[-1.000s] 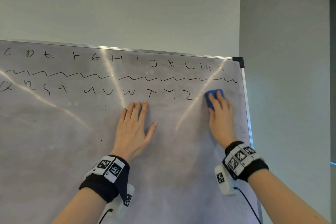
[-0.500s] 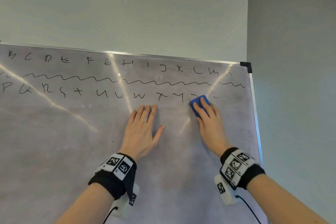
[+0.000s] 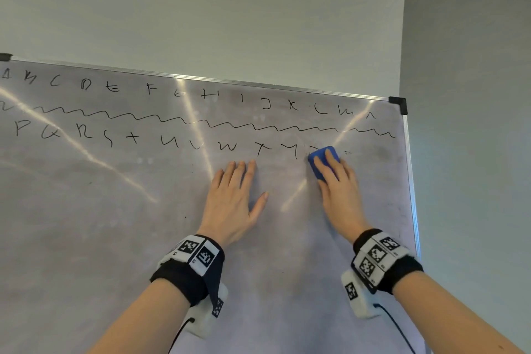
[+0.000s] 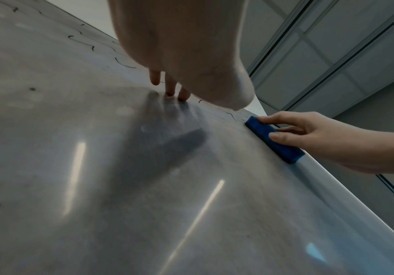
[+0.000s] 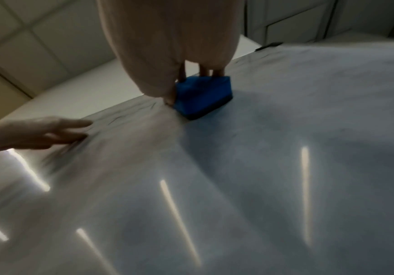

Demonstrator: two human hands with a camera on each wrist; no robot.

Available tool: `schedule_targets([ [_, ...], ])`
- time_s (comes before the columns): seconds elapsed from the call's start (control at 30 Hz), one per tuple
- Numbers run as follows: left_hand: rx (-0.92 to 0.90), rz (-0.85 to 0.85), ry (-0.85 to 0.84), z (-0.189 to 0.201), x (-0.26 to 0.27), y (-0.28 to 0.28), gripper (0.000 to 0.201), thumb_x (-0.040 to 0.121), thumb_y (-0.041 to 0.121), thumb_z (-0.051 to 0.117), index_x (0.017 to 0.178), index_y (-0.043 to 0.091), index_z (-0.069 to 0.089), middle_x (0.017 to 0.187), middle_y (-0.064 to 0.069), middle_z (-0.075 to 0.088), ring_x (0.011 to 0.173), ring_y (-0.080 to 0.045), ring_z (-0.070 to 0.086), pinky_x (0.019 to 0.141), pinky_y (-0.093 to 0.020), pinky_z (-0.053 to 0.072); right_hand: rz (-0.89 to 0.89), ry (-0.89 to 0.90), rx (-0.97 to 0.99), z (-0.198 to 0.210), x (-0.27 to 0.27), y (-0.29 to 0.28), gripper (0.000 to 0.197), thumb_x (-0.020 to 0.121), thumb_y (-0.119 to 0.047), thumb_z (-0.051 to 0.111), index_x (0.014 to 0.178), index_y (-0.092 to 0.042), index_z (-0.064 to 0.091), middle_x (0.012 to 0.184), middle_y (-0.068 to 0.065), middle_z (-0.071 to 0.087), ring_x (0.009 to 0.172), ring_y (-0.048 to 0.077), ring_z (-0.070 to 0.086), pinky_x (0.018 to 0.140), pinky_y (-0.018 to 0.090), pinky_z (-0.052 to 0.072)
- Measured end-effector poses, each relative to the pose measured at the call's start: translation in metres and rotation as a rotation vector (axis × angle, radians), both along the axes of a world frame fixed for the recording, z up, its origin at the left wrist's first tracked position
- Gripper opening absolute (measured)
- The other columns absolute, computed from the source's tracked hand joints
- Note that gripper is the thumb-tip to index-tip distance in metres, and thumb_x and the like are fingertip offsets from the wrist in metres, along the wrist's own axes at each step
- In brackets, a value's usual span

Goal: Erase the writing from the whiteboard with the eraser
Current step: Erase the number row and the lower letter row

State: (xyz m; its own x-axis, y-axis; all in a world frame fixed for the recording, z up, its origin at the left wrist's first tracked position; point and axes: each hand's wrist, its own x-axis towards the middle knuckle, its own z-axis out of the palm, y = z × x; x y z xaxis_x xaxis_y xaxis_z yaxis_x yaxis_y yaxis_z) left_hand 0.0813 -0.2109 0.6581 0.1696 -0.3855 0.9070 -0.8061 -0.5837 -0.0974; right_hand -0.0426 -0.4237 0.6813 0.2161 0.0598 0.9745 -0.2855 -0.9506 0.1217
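Note:
A grey-white whiteboard (image 3: 115, 238) carries two rows of black letters with a wavy line (image 3: 230, 125) between them. My right hand (image 3: 337, 190) grips a blue eraser (image 3: 317, 162) and presses it on the board at the right end of the lower row, just right of the Y (image 3: 291, 149). In the left wrist view the eraser (image 4: 273, 138) is held between thumb and fingers. My left hand (image 3: 234, 198) lies flat on the board with straight fingers, below the W (image 3: 228, 146) and X. The Z is almost hidden under the eraser.
The board's right edge and black corner cap (image 3: 398, 103) stand close to the eraser. A plain wall (image 3: 201, 8) rises above the board. Light streaks glare across the surface. Smudged grey residue (image 3: 379, 152) lies right of the eraser.
The eraser moved left along the lower row from the board's right end onto the Z, wiping most of it. The left hand stays flat in place. The camera view shifted left.

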Motion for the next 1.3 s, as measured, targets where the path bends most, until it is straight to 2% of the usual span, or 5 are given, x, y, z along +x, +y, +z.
schedule_targets([
  [0.23, 0.007, -0.002, -0.013, 0.000, 0.001, 0.000, 0.071, 0.094, 0.054, 0.029, 0.144, 0.005, 0.041, 0.136, -0.015, 0.054, 0.129, -0.035, 0.049, 0.107, -0.048, 0.038, -0.100, -0.285, 0.485, 0.023, -0.020, -0.022, 0.047, 0.093, 0.000, 0.046, 0.139, -0.006, 0.043, 0.149, 0.020, 0.032, 0.124, 0.045, 0.035, 0.104, 0.041, 0.023],
  [0.5, -0.004, -0.009, -0.043, -0.001, 0.004, 0.001, 0.071, 0.094, 0.054, 0.030, 0.144, 0.005, 0.042, 0.135, -0.016, 0.055, 0.127, -0.035, 0.050, 0.107, -0.048, 0.038, -0.009, -0.038, 0.031, 0.021, -0.002, -0.008, 0.046, 0.085, -0.001, 0.056, 0.132, -0.004, 0.053, 0.138, 0.023, 0.047, 0.113, 0.037, 0.041, 0.099, 0.038, 0.030],
  [0.73, -0.001, -0.034, -0.023, -0.002, 0.004, 0.000, 0.071, 0.094, 0.054, 0.029, 0.144, 0.005, 0.041, 0.135, -0.014, 0.055, 0.129, -0.035, 0.048, 0.107, -0.048, 0.038, -0.174, -0.303, 0.557, 0.021, -0.025, -0.030, 0.048, 0.093, -0.003, 0.044, 0.141, -0.010, 0.040, 0.150, 0.018, 0.030, 0.120, 0.046, 0.036, 0.099, 0.048, 0.030],
  [1.1, 0.081, -0.124, -0.011, -0.006, 0.025, 0.027, 0.067, 0.097, 0.053, 0.021, 0.153, 0.015, 0.026, 0.155, -0.006, 0.033, 0.146, -0.024, 0.021, 0.118, -0.046, 0.010, -0.032, 0.043, -0.014, 0.015, 0.014, 0.022, 0.047, 0.087, -0.006, 0.056, 0.133, -0.012, 0.050, 0.138, 0.019, 0.048, 0.111, 0.042, 0.046, 0.096, 0.044, 0.039],
  [1.3, -0.089, -0.002, 0.056, -0.011, 0.056, 0.068, 0.063, 0.095, 0.043, 0.030, 0.147, 0.008, 0.037, 0.145, -0.018, 0.043, 0.133, -0.041, 0.038, 0.109, -0.052, 0.027, -0.108, -0.213, 0.452, 0.019, 0.001, 0.014, 0.046, 0.094, -0.002, 0.047, 0.139, -0.005, 0.043, 0.149, 0.021, 0.032, 0.128, 0.045, 0.033, 0.107, 0.045, 0.026],
])
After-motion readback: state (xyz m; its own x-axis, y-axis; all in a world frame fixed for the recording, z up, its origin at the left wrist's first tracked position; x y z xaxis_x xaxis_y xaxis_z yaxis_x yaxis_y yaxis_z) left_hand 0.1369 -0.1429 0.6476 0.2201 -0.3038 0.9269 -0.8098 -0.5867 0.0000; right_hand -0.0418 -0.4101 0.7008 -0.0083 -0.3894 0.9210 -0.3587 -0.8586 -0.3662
